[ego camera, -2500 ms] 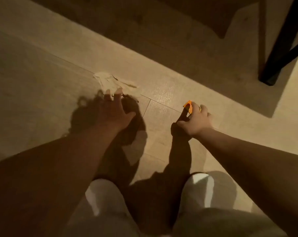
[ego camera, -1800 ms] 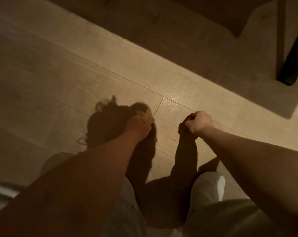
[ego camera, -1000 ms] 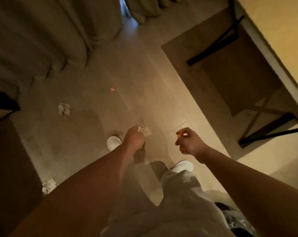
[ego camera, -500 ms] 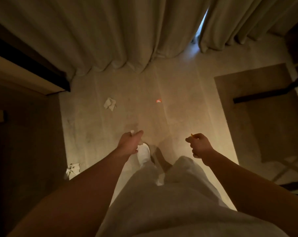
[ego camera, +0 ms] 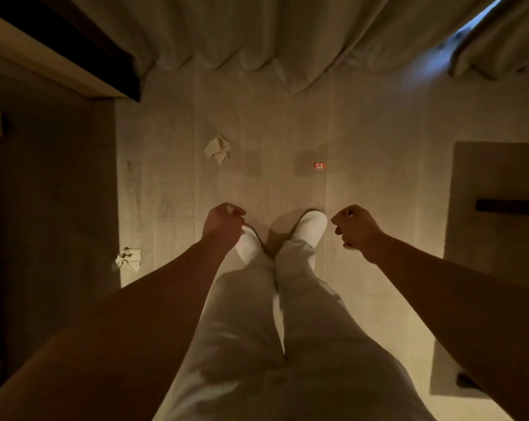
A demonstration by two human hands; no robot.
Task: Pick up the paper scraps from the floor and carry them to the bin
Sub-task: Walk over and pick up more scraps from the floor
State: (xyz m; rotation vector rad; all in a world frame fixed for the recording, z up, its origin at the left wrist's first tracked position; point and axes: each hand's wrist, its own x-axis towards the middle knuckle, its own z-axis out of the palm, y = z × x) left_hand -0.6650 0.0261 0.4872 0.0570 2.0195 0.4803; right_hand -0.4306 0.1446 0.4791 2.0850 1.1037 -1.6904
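Three paper scraps lie on the floor (ego camera: 363,132): a crumpled white scrap (ego camera: 217,149) ahead, a small red scrap (ego camera: 319,166) to its right, another white scrap (ego camera: 129,258) at left. Left hand (ego camera: 222,223) and right hand (ego camera: 355,228) are fisted, fingers curled together; contents not visible.

head cam | standing height | faces straight down | floor (ego camera: 363,123) far below

Two crumpled paper scraps (ego camera: 217,148) (ego camera: 129,258), one small red scrap (ego camera: 319,166), two white shoes (ego camera: 308,227) (ego camera: 248,245), two hands (ego camera: 222,223) (ego camera: 355,230)
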